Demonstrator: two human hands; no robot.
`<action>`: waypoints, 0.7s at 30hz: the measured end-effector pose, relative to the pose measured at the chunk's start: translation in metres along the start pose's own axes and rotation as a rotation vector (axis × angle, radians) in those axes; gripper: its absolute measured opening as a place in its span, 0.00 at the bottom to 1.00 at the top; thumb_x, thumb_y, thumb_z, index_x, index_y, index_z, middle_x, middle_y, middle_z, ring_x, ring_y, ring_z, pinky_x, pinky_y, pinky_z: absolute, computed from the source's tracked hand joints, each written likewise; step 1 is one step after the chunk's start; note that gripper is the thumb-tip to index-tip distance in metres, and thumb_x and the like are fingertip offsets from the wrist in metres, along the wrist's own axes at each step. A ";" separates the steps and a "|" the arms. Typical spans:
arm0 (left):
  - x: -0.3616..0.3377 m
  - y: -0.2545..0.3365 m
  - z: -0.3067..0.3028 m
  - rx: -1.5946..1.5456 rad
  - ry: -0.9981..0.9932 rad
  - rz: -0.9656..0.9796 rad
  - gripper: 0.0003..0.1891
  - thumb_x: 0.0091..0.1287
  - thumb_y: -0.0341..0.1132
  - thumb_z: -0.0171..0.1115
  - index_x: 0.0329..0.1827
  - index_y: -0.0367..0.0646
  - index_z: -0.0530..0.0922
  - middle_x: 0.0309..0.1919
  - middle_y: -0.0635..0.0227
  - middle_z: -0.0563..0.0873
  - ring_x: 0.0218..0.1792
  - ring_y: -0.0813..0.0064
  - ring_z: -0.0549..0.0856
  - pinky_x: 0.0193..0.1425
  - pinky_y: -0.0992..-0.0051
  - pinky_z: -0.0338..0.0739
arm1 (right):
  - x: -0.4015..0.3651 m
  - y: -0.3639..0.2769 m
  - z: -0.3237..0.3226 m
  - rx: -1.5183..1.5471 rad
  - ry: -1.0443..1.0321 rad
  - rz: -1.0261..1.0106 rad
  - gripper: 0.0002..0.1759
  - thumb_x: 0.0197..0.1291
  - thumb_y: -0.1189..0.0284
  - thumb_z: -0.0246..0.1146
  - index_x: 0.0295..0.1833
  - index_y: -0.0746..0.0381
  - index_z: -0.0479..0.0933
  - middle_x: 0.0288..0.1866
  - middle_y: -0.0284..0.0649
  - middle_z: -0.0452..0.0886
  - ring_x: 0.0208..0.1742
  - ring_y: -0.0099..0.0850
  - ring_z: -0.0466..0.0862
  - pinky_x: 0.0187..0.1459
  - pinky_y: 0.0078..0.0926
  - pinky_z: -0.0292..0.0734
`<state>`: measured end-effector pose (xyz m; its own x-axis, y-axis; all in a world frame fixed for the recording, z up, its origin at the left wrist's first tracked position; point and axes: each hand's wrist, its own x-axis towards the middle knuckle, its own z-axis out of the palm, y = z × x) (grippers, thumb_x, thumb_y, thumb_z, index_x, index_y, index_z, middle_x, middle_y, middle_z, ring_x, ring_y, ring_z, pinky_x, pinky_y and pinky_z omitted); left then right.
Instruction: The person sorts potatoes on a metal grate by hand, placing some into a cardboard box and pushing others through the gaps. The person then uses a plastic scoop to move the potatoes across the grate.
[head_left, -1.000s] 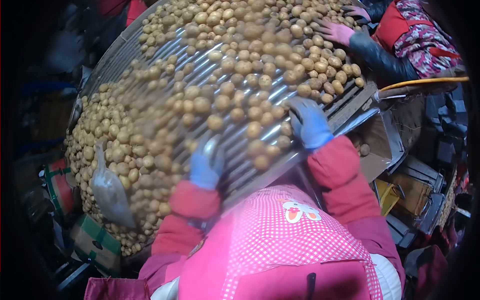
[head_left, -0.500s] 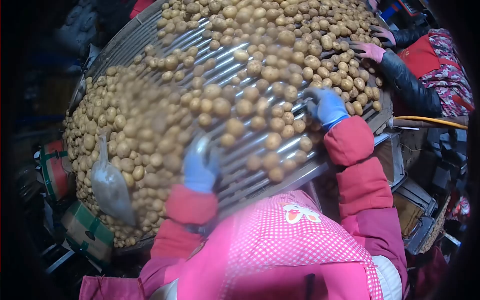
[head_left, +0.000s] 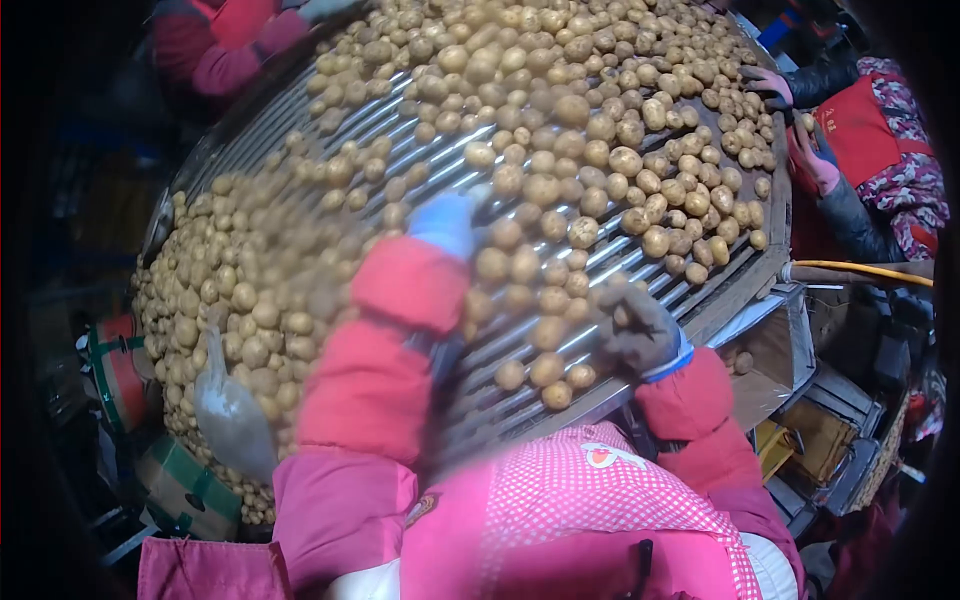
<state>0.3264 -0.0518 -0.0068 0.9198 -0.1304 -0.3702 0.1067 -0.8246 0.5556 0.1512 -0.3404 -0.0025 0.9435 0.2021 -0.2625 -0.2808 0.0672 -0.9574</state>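
Many potatoes (head_left: 548, 190) lie on a slatted metal grate (head_left: 500, 425), thickest at the far side and heaped at the left. My left hand (head_left: 445, 222), in a blue glove, reaches over the middle of the grate among the potatoes. Its fingers are blurred and partly hidden. My right hand (head_left: 640, 332), in a glove with a dark grey palm and blue cuff, is near the front right edge with its palm showing. Its fingers curl round a small brownish thing I cannot make out. Several loose potatoes (head_left: 547, 369) lie just left of it.
A metal scoop (head_left: 232, 425) rests on the left heap. Cardboard boxes (head_left: 185, 487) stand at the lower left, and an open box (head_left: 765, 350) at the right. A co-worker's gloved hands (head_left: 815, 160) are at the right edge; another person's sleeve (head_left: 240, 68) shows at upper left.
My left hand has moved forward and right over the grate. My right hand has drawn back toward the front edge and turned its palm up. Another person has come into view at upper left.
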 end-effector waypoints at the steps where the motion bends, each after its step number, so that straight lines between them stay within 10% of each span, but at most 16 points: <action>1: 0.002 0.009 0.000 -0.382 -0.034 -0.203 0.21 0.70 0.40 0.72 0.63 0.45 0.82 0.54 0.54 0.87 0.53 0.56 0.88 0.58 0.62 0.84 | -0.009 0.002 -0.003 0.037 0.010 0.039 0.14 0.69 0.81 0.60 0.59 0.63 0.79 0.38 0.33 0.81 0.37 0.21 0.81 0.35 0.17 0.76; 5: 0.033 -0.008 0.019 -0.806 -0.045 -0.345 0.18 0.73 0.37 0.69 0.61 0.38 0.82 0.50 0.58 0.88 0.49 0.61 0.89 0.54 0.65 0.85 | -0.014 0.010 -0.009 0.071 -0.010 -0.016 0.11 0.74 0.81 0.55 0.57 0.64 0.79 0.37 0.33 0.79 0.34 0.18 0.78 0.33 0.12 0.72; 10: 0.075 -0.024 0.041 -0.184 -0.012 0.171 0.14 0.79 0.38 0.53 0.57 0.45 0.85 0.51 0.51 0.88 0.52 0.55 0.88 0.59 0.60 0.81 | -0.012 0.022 -0.007 0.227 0.062 0.061 0.09 0.76 0.79 0.55 0.55 0.67 0.79 0.38 0.36 0.78 0.33 0.17 0.75 0.30 0.11 0.68; 17: -0.001 -0.005 0.023 0.392 0.074 0.255 0.14 0.73 0.33 0.56 0.55 0.57 0.86 0.50 0.47 0.87 0.54 0.45 0.87 0.58 0.52 0.84 | -0.009 0.021 -0.013 0.645 0.113 0.270 0.11 0.75 0.78 0.56 0.56 0.66 0.81 0.40 0.41 0.80 0.33 0.21 0.76 0.29 0.12 0.67; 21: 0.005 0.005 0.019 0.253 -0.047 0.140 0.26 0.61 0.19 0.69 0.61 0.54 0.86 0.48 0.64 0.88 0.51 0.69 0.87 0.59 0.68 0.83 | -0.018 0.015 -0.014 0.537 0.085 0.186 0.10 0.74 0.77 0.59 0.55 0.63 0.82 0.41 0.40 0.79 0.34 0.20 0.76 0.31 0.11 0.70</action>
<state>0.3240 -0.0667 -0.0202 0.8998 -0.2732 -0.3401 -0.1231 -0.9070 0.4027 0.1326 -0.3570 -0.0142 0.8744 0.1800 -0.4505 -0.4721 0.5296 -0.7047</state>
